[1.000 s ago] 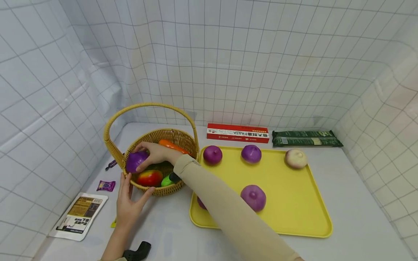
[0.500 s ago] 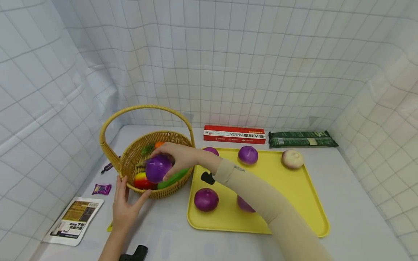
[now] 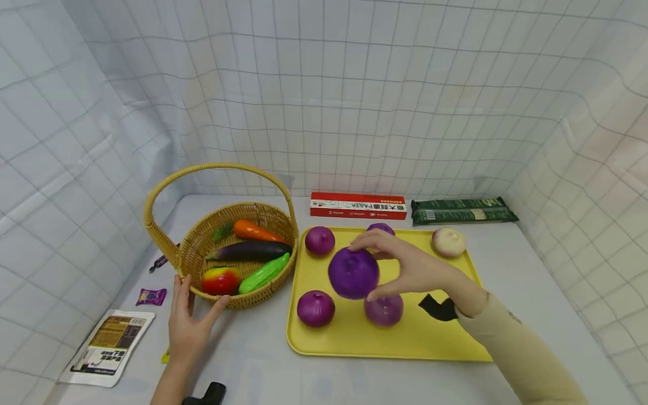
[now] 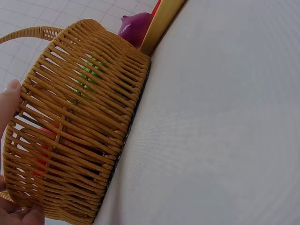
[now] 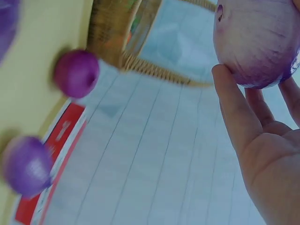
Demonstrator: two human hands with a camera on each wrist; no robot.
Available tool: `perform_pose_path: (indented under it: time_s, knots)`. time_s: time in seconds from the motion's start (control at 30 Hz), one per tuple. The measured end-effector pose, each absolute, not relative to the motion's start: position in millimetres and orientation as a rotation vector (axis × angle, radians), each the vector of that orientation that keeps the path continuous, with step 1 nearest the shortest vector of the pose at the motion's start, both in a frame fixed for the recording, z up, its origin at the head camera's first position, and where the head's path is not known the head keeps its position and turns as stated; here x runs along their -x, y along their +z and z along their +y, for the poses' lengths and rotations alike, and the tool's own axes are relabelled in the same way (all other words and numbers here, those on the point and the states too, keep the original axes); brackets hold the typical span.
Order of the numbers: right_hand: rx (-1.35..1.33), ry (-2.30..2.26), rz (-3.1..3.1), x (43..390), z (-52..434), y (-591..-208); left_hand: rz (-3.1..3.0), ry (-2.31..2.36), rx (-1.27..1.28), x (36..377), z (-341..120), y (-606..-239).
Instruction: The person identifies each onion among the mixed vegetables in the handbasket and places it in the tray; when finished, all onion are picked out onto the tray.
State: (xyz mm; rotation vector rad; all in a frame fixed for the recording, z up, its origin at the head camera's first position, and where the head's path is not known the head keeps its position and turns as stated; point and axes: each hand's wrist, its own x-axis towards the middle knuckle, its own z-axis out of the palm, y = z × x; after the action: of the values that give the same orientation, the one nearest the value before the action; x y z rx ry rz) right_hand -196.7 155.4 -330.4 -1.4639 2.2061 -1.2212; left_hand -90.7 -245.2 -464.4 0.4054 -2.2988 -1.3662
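Observation:
My right hand [image 3: 420, 267] holds a purple onion [image 3: 351, 274] in the air over the yellow tray [image 3: 430, 340], fingers and thumb around its side. The right wrist view shows this onion's paler face [image 5: 258, 42]. At the wicker basket's [image 3: 250, 300] front left, my left hand [image 3: 187, 326] grips the rim between thumb and fingers. Inside the basket lie a carrot [image 3: 258, 231], an eggplant [image 3: 253, 251], a red-yellow mango-like fruit [image 3: 221, 280] and a long green vegetable [image 3: 265, 274]. On the tray sit several purple onions [image 3: 316, 308] and one whitish onion [image 3: 448, 242].
A red pasta box [image 3: 358, 206] and a green packet [image 3: 463, 211] lie behind the tray. Left of the basket are a purple wrapped candy [image 3: 151, 296] and a white-brown pouch [image 3: 108, 347]. The basket's tall handle [image 3: 217, 166] arches over it. Gridded white curtains surround the table.
My right hand has lifted the purple onion out of the basket and carried it right, over the tray. My left hand has stayed at the basket's rim.

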Motion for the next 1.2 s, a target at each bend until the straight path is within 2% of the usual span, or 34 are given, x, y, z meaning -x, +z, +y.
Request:
perform_pose_path:
  time_s: [0.27, 0.5, 0.63, 0.9, 1.2]
  knots:
    - [1.12, -1.469, 2.459, 171, 253, -378, -2.305, -1.381, -0.422, 88, -246, -463]
    - [0.802, -1.543, 2.596, 155, 303, -415, -2.315, -1.352, -0.455, 89, -246, -464]
    - [0.652, -1.48, 2.639, 150, 318, -429, -2.31, -1.345, -0.452, 90, -247, -465]
    - [0.537, -1.452, 2.607, 149, 330, -452, -2.323, -1.34, -0.474, 92, -247, -465]
    - [0.593, -1.363, 2.658, 145, 331, -458, -2.402, -1.315, -0.446, 90, -252, -459]
